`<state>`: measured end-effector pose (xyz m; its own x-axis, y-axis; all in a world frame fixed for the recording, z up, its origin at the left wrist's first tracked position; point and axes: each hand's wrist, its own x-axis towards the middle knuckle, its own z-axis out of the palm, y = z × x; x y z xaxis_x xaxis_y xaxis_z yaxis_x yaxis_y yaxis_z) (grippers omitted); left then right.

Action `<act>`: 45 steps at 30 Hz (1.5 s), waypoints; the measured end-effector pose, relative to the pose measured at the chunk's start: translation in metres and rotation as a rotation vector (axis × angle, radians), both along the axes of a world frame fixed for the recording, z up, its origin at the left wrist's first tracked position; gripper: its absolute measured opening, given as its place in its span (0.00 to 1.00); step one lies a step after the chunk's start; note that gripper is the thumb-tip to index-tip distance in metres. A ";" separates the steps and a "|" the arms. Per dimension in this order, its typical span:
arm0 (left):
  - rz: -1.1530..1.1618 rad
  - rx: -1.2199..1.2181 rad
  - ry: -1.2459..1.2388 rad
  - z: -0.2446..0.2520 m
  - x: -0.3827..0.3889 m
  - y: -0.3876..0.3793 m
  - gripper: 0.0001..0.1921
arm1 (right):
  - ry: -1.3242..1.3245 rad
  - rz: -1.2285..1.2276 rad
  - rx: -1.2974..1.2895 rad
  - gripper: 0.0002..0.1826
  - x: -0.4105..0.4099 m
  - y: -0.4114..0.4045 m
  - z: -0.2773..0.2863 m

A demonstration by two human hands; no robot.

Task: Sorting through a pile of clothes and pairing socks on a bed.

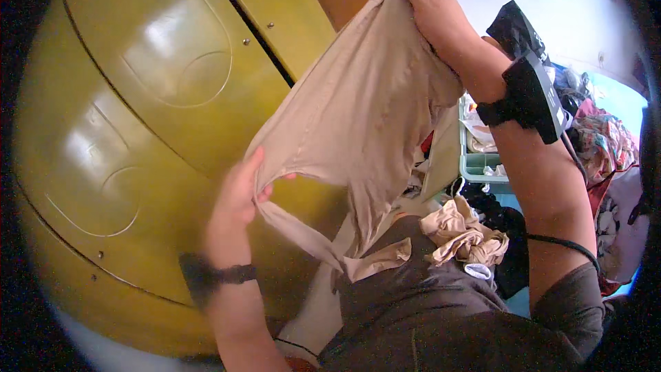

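A thin beige garment [351, 108] is stretched slantwise between my two hands, its lower part hanging toward my lap. My left hand [240, 186], slightly blurred, grips its edge at the lower left, beside a gap in the cloth. Up at the top, my right hand [434, 10] pinches a corner of the same garment between thumb and fingers. A crumpled tan cloth [465, 235] lies near my lap, close to a small white ring-shaped item [478, 270]. Which kind of garment I hold cannot be told.
A yellow-green cabinet [170, 129] with moulded doors fills the left side. To the right stand a pale green compartment tray [485, 170] and a heap of patterned clothes [604, 139]. A black cable [563, 245] runs past my right arm. Black devices are strapped to both forearms.
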<state>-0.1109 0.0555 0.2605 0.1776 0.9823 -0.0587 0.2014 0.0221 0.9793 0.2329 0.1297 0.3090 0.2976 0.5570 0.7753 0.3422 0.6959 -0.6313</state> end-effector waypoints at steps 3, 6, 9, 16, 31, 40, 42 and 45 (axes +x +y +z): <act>0.195 0.116 -0.082 -0.024 0.000 0.009 0.18 | -0.060 -0.012 -0.112 0.21 0.001 0.001 0.010; 0.145 0.364 0.200 -0.033 0.003 0.017 0.12 | -0.133 -0.142 -0.111 0.19 0.012 -0.002 0.031; 0.127 0.377 0.116 -0.055 0.016 0.030 0.10 | -0.541 -0.673 0.129 0.12 0.023 0.035 0.060; -0.337 0.109 0.233 -0.123 0.110 0.022 0.31 | -0.676 -0.693 0.136 0.14 0.029 0.038 0.087; 0.232 0.050 -0.378 -0.073 -0.001 0.087 0.17 | 0.323 0.416 -0.178 0.21 0.100 -0.023 0.032; 0.268 0.229 -0.674 0.045 0.013 0.060 0.22 | -0.092 0.280 -0.323 0.15 0.143 0.136 -0.183; 0.286 0.229 -0.682 0.049 0.018 0.052 0.22 | -0.338 0.305 -0.390 0.15 0.091 0.120 -0.199; 0.238 0.196 -0.737 0.046 0.032 0.050 0.22 | -0.213 0.705 -0.821 0.17 -0.009 0.013 -0.152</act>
<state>-0.0784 0.1059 0.3070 -0.1123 0.9791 0.1698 -0.4876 -0.2032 0.8491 0.2235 0.1429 0.1574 -0.3850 0.9186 0.0896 0.1902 0.1740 -0.9662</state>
